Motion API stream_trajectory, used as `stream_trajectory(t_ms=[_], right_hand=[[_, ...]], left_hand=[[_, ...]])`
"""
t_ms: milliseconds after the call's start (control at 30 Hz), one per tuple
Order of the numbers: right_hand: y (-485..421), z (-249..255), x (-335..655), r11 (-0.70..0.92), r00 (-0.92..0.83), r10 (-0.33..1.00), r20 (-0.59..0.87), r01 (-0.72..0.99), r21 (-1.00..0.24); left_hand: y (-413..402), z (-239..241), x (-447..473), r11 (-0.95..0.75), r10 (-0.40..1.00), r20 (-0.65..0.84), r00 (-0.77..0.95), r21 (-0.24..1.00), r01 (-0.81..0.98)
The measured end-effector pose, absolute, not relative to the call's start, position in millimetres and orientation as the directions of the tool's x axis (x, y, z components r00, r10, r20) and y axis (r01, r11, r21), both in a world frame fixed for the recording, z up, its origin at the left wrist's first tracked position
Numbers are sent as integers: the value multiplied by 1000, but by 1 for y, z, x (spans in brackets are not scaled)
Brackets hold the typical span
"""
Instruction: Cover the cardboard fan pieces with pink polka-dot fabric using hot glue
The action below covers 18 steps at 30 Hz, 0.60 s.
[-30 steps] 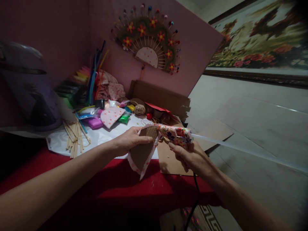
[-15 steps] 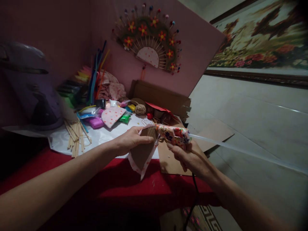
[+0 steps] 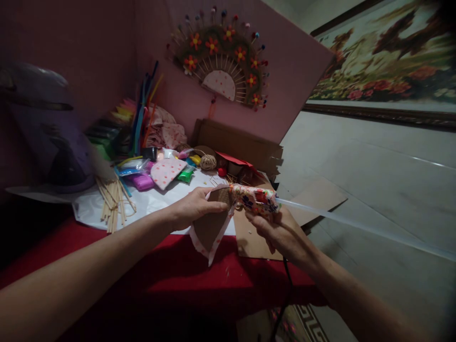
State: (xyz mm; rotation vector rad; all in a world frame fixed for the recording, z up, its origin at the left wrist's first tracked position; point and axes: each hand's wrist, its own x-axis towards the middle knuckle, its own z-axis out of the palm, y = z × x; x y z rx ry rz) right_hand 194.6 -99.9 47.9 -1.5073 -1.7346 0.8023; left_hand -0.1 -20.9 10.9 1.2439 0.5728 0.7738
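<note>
My left hand [image 3: 192, 207] grips a fan-shaped cardboard piece [image 3: 210, 228] edged with white polka-dot fabric, holding it tilted above the red tablecloth [image 3: 185, 280]. My right hand [image 3: 281, 235] is closed round a glue gun [image 3: 254, 197] wrapped in flowered tape. Its nozzle touches the top edge of the cardboard piece. A clear glue stick [image 3: 356, 227] juts out of the gun's back to the right. The gun's black cord [image 3: 285, 289] hangs down below my wrist.
A flat cardboard sheet [image 3: 252, 240] lies under the gun. Wooden sticks [image 3: 112, 202], clay packets [image 3: 142, 180], a twine ball [image 3: 207, 162] and pipe cleaners [image 3: 142, 111] crowd the white sheet behind. A finished flowered fan [image 3: 221, 61] hangs on the pink board. A purple helmet-like object [image 3: 46, 133] stands at left.
The glue gun and my right hand have shifted slightly left along the top edge of the cardboard piece. My left hand has stayed put.
</note>
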Motion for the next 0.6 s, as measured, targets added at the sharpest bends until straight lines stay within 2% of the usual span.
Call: stream_trajectory(t_ms=[600], right_hand=[[-101, 44, 194, 188, -118, 982, 146, 555, -811]], left_hand=[[-23, 14, 0, 120, 789, 13, 615, 977, -175]])
